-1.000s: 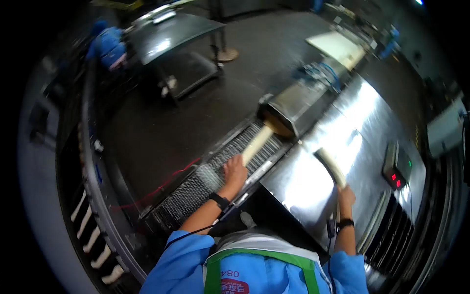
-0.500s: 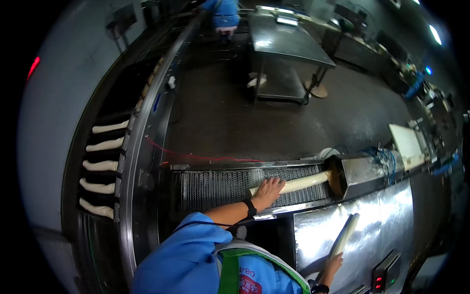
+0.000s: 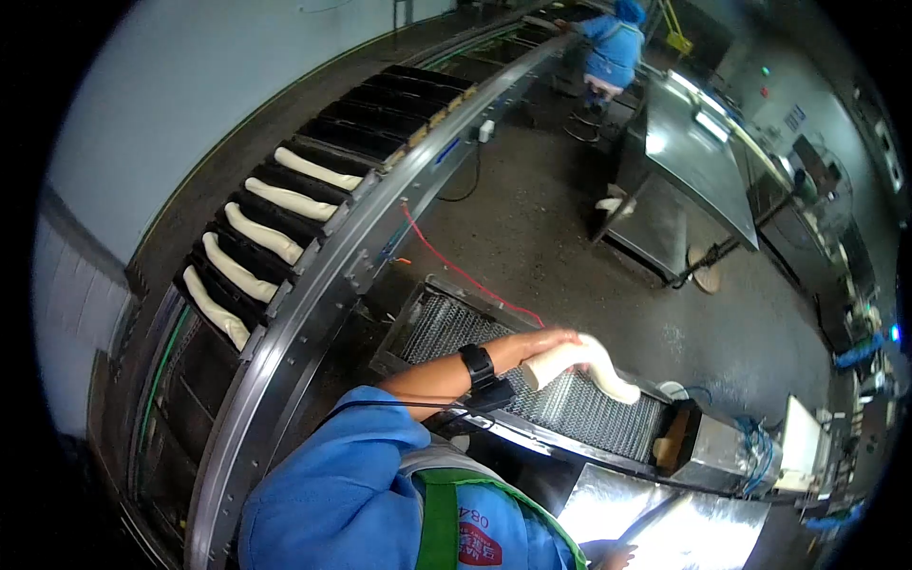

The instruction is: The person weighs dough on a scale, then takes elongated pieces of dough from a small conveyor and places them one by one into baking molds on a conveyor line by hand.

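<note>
My left hand (image 3: pixel 556 344) is closed around a pale dough roll (image 3: pixel 598 366), lifted above a metal mesh conveyor (image 3: pixel 613 413). The roll bends in an S, its far end drooping to the right. At the bottom edge, my right hand (image 3: pixel 617 558) is only partly visible, low over a shiny steel worktop (image 3: pixel 722 532). A long, thin, grey blade-like tool (image 3: pixel 657 516) reaches away from it; glare blurs its outline. Black trays on the curved line hold several more dough rolls (image 3: pixel 263 231), one per tray.
A steel rail (image 3: pixel 313 285) borders the tray line on the left. A metal housing (image 3: pixel 717 451) stands at the mesh conveyor's right end. Farther back are a steel table (image 3: pixel 689 157) and a co-worker in blue (image 3: pixel 613 57). A red cord (image 3: pixel 465 277) runs along the floor.
My left hand has lifted the dough roll off the mesh conveyor, and the roll now bends. The view has swung left. My right hand now sits lower, at the frame's edge.
</note>
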The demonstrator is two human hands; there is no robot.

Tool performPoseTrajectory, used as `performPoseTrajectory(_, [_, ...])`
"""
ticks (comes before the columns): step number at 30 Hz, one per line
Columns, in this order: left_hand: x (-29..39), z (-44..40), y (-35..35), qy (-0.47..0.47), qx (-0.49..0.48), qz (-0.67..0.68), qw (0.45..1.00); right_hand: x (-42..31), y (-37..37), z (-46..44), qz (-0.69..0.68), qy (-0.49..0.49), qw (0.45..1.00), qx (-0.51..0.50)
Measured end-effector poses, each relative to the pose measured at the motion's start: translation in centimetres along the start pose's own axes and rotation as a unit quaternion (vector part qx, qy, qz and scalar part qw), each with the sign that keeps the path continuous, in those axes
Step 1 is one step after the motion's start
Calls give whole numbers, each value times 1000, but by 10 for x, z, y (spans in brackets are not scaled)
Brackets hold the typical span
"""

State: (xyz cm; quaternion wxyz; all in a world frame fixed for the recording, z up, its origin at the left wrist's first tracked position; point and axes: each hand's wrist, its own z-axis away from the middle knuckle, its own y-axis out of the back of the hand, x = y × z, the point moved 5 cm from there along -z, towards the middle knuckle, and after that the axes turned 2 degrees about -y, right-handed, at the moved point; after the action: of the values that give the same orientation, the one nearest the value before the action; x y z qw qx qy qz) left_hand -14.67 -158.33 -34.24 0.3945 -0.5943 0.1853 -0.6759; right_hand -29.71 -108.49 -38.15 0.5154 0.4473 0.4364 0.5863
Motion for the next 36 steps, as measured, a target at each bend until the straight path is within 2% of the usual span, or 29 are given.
performPoseTrajectory(1, [37, 24, -4, -39, 44, -18, 998, -11, 0, 3, -9, 9, 1000, 1])
performPoseTrajectory(2, [61, 35, 1, -65, 66, 39, 995, -20, 0, 6, -15, 19, 1000, 2])
performPoseTrajectory(4, [116, 68, 9, -181, 92, 51, 978, -37, -1, 8, -30, 39, 999, 3])
performPoseTrajectory(6, [167, 99, 20, -266, 125, 124, 948, -58, 1, 11, -47, 53, 998, 1])
performPoseTrajectory(8, [225, 137, 49, -425, 231, 3, 875, -81, 4, 13, -64, 65, 996, -1])
performPoseTrajectory(10, [272, 172, 67, -510, 282, -24, 812, -103, 8, 14, -88, 72, 994, -7])
performPoseTrajectory(12, [308, 198, 103, -567, 357, -26, 742, -122, 14, 14, -113, 79, 990, -8])
performPoseTrajectory(14, [338, 213, 160, -572, 334, -29, 749, -142, 20, 13, -145, 87, 986, -13])
performPoseTrajectory(16, [357, 220, 226, -595, 331, 60, 729, -161, 28, 15, -183, 91, 979, -14])
performPoseTrajectory(18, [342, 223, 334, -581, 361, 126, 719, -179, 38, 19, -232, 92, 968, -20])
performPoseTrajectory(19, [329, 233, 356, -579, 358, 129, 721, -188, 43, 20, -257, 93, 962, -22])
performPoseTrajectory(22, [276, 247, 403, -344, 511, -6, 788, -215, 59, 25, -347, 95, 933, -32])
performPoseTrajectory(24, [272, 242, 428, -227, 652, -143, 709, -237, 72, 31, -401, 98, 910, -40])
performPoseTrajectory(25, [268, 248, 434, -201, 674, -249, 665, -249, 78, 34, -427, 103, 897, -47])
performPoseTrajectory(26, [264, 251, 429, -198, 673, -249, 667, -259, 85, 35, -456, 108, 881, -54])
performPoseTrajectory(28, [267, 257, 406, -131, 662, -353, 648, -289, 100, 44, -510, 124, 848, -73])
performPoseTrajectory(29, [266, 255, 414, -96, 662, -424, 610, -305, 107, 48, -537, 134, 828, -84])
performPoseTrajectory(30, [271, 257, 393, -75, 641, -456, 612, -323, 114, 53, -563, 149, 806, -100])
performPoseTrajectory(32, [269, 259, 383, -90, 636, -528, 556, -364, 130, 67, -617, 183, 752, -142])
performPoseTrajectory(33, [268, 261, 373, -103, 628, -536, 555, -390, 137, 77, -642, 198, 721, -168])
performPoseTrajectory(34, [262, 256, 393, -105, 608, -560, 553, -419, 144, 88, -663, 212, 691, -194])
performPoseTrajectory(36, [258, 256, 385, -127, 595, -577, 545, -509, 165, 139, -696, 195, 658, -214])
